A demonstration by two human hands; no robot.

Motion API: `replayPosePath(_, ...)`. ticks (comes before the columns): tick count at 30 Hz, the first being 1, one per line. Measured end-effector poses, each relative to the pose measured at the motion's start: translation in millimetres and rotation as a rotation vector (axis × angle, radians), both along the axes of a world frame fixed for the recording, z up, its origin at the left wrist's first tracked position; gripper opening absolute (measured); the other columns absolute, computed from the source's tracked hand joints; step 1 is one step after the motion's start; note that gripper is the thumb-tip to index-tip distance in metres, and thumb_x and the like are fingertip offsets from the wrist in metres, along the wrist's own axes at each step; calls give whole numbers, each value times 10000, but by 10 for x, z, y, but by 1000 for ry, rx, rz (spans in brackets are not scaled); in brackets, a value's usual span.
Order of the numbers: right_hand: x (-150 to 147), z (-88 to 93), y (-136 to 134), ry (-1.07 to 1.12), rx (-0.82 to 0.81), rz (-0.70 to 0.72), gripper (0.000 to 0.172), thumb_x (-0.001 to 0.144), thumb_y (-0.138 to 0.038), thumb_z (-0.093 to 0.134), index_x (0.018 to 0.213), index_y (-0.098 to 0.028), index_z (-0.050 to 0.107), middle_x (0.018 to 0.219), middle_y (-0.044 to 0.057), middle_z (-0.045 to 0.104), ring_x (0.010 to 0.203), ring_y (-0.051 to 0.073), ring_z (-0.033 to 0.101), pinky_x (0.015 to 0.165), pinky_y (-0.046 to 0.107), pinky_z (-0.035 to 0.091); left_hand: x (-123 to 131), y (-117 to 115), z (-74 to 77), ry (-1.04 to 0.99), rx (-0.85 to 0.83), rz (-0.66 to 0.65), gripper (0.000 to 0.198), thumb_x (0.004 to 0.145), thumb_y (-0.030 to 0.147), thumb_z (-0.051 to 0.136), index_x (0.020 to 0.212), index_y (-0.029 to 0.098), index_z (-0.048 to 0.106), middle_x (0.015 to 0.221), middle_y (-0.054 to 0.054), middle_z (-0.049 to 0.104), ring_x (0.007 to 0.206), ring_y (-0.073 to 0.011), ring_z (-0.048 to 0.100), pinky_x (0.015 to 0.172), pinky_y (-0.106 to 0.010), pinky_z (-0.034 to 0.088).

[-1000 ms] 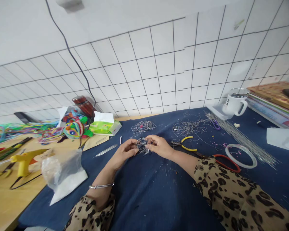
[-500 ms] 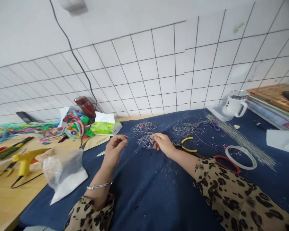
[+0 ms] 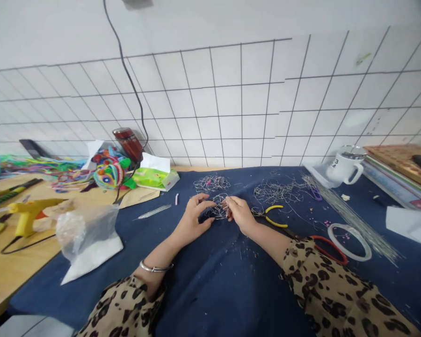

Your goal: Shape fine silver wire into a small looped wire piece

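Both hands meet over a small tangle of thin silver wire lying on the dark blue cloth. My right hand pinches the tangle's right side with thumb and fingertips. My left hand curls around its left side, fingertips touching the wire. Both arms wear leopard-print sleeves, and a silver bangle sits on the left wrist.
More wire tangles lie behind. Yellow-handled pliers, red-handled pliers, a tape ring, straight wires and a white mug are right. A plastic bag, yellow glue gun and colourful scraps lie left.
My left hand let go of the tangle and drew away to the left, then came back to it. The right hand stayed on the wire. The camera view shifted slightly.
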State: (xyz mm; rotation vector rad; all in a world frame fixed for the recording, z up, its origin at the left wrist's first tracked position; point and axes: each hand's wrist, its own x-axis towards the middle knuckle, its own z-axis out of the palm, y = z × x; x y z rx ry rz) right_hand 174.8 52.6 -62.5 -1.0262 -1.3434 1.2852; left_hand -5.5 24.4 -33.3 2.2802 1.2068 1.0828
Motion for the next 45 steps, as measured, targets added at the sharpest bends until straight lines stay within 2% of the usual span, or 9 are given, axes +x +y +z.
replayPosePath(3, -4, 30, -24, -27, 10, 19, 373, 830, -510, 435, 774, -169, 574, 626, 5, 531, 515, 113, 497, 418, 206, 401, -28, 24, -4, -69, -106, -84, 273, 697, 152, 588, 962, 219, 593, 1006, -64, 549, 962, -218, 492, 849, -344, 396)
replayPosePath(6, -5, 62, -50, -59, 46, 43, 377, 833, -510, 438, 733, -166, 556, 557, -9, 506, 487, 106, 481, 433, 204, 393, -63, 35, 16, -130, -127, -58, 94, 750, 158, 520, 820, 192, 572, 812, -26, 552, 782, -166, 492, 759, -292, 390)
replayPosePath(14, -64, 160, -130, -11, 38, 102, 359, 847, -480, 432, 686, -166, 499, 520, -18, 494, 418, 82, 435, 425, 204, 351, -152, 73, 86, -314, -154, 28, 81, 776, 210, 497, 791, 182, 571, 744, -3, 517, 709, -140, 445, 677, -254, 360)
replayPosePath(20, -74, 249, -175, 93, 7, 169, 295, 837, -456, 457, 753, -175, 492, 666, -10, 523, 443, 70, 441, 430, 208, 355, -181, 120, 26, -622, -531, -130, 68, 717, 203, 556, 775, 177, 531, 639, 32, 464, 569, -97, 416, 554, -217, 348)
replayPosePath(25, -38, 249, -166, 59, 57, 131, 248, 827, -414, 492, 920, -185, 519, 712, -4, 521, 523, 88, 475, 472, 212, 393, -230, 133, -7, -879, -747, -115, 132, 714, 204, 573, 829, 198, 507, 633, 32, 484, 512, -83, 429, 481, -199, 353)
replayPosePath(29, -37, 228, -164, -6, 132, 83, 342, 757, -325, 591, 1065, -205, 504, 904, 35, 540, 692, 116, 524, 521, 209, 431, -227, 122, 0, -871, -770, -122, 144, 696, 188, 603, 817, 183, 525, 636, 25, 490, 516, -78, 445, 466, -188, 361)
replayPosePath(33, -55, 225, -189, -78, 160, 163, 455, 725, -279, 623, 1154, -222, 480, 1018, 49, 527, 758, 119, 534, 591, 224, 454, -185, 110, -17, -803, -779, -131, 143, 698, 220, 615, 819, 181, 549, 631, 31, 489, 507, -73, 440, 469, -187, 357)
replayPosePath(38, -80, 175, -185, -125, 147, 206, 448, 729, -283, 621, 1149, -208, 484, 897, 20, 549, 658, 97, 521, 577, 221, 440, -122, 78, -35, -677, -737, -130, 142, 725, 247, 593, 842, 169, 571, 630, 24, 497, 517, -75, 444, 480, -189, 357)
replayPosePath(45, -69, 103, -101, -119, 86, 60, 364, 748, -259, 542, 1098, -162, 511, 694, -19, 535, 539, 94, 496, 503, 218, 423, -102, 16, 62, -721, -688, -85, 264, 764, 288, 570, 1017, 217, 547, 883, -26, 545, 761, -139, 534, 585, -228, 430)
